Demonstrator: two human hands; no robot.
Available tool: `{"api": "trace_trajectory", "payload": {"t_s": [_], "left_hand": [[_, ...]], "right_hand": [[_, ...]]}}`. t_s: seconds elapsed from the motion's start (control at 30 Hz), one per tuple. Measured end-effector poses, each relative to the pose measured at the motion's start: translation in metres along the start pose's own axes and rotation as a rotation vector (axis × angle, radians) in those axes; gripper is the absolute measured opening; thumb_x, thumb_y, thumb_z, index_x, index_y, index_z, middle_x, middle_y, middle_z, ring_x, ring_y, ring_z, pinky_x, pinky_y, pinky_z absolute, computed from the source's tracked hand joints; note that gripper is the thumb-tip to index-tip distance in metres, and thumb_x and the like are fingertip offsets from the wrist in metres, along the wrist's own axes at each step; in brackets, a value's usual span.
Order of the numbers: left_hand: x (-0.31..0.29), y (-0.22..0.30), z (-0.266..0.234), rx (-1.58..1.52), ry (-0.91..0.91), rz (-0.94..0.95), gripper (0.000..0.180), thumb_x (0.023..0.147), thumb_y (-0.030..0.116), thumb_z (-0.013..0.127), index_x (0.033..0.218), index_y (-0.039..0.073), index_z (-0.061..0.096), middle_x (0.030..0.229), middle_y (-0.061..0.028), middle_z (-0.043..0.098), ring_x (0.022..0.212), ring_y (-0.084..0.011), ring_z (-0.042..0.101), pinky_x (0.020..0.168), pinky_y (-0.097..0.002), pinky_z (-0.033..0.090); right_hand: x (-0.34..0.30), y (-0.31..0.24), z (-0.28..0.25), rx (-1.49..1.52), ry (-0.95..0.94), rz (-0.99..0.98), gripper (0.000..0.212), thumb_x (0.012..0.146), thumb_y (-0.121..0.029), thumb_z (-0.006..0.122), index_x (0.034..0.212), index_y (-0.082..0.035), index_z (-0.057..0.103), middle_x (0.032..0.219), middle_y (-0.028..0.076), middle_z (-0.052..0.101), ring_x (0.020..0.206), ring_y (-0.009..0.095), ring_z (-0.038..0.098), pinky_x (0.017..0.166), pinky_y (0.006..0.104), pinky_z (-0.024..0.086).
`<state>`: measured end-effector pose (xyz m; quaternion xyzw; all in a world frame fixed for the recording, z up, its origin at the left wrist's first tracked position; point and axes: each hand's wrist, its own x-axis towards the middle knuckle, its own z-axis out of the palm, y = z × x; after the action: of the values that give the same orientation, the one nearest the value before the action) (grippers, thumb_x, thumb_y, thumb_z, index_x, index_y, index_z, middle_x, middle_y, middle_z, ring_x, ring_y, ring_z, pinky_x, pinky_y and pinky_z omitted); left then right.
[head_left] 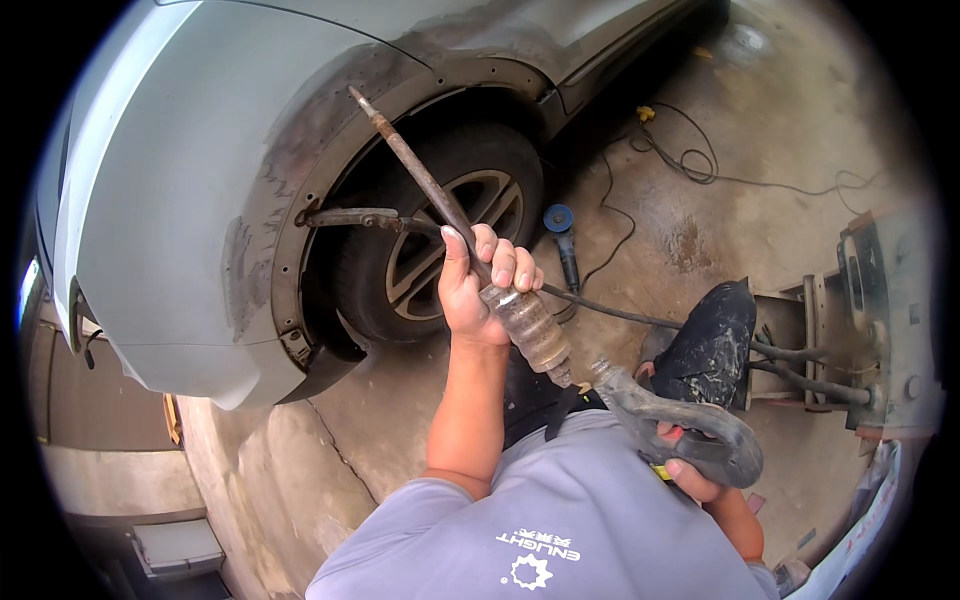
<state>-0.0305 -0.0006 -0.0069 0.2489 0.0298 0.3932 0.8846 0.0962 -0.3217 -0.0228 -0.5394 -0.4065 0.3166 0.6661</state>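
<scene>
My left hand [480, 285] is closed around a rusty metal rod [415, 165] with a ribbed sliding weight [530, 328] at its lower end, like a slide hammer. The rod slants up and left, its narrow tip over the sanded edge of the car's grey fender [200, 200]; whether it touches is not plain. In my right hand [695, 478] is a black loop-shaped handle [715, 430], partly hiding my fingers. The handle's metal stub lies beside the weight's lower end, and the two look apart. A clamp [350, 217] grips the wheel-arch rim left of the rod.
Behind the rod is the car wheel [440, 230]. An angle grinder [563, 245] with a blue disc lies on the concrete floor. Cables [690, 165] loop across the floor. At right stands a machine [885, 310] with thick leads. A crack [340, 450] runs through the floor.
</scene>
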Motion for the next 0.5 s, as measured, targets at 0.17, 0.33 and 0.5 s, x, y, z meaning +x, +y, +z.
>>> {"api": "trace_trajectory", "payload": {"t_s": [0.17,0.33,0.5], "left_hand": [[-0.0001,0.0038,0.0019,0.02,0.003,-0.002,0.05,0.111,0.054,0.035,0.084,0.013,0.046,0.062,-0.0021,0.052,0.062,-0.0244,0.055,0.062,-0.0399,0.049],[-0.0012,0.0077,0.0012,0.018,0.01,0.002,0.053,0.109,0.057,0.036,0.083,0.012,0.046,0.062,-0.0048,0.053,0.064,-0.0267,0.057,0.064,-0.0401,0.047],[0.0007,0.0085,-0.0006,0.062,0.015,0.001,0.053,0.109,0.058,0.037,0.084,0.012,0.048,0.064,-0.0054,0.054,0.065,-0.0275,0.057,0.065,-0.0412,0.048]], "right_hand": [[0.0002,0.0013,-0.0048,-0.056,-0.035,-0.016,0.038,0.07,-0.013,0.076,0.105,0.002,0.069,0.099,0.014,0.073,0.087,0.026,0.072,0.08,0.0353,0.058],[0.0022,0.0,-0.0051,-0.036,-0.025,-0.001,0.039,0.07,-0.013,0.076,0.104,0.002,0.069,0.099,0.014,0.073,0.088,0.026,0.072,0.08,0.0355,0.058],[0.0017,-0.0011,-0.0043,-0.035,-0.008,0.011,0.035,0.07,-0.014,0.076,0.102,0.0,0.07,0.1,0.013,0.073,0.089,0.026,0.072,0.081,0.0358,0.058]]}}
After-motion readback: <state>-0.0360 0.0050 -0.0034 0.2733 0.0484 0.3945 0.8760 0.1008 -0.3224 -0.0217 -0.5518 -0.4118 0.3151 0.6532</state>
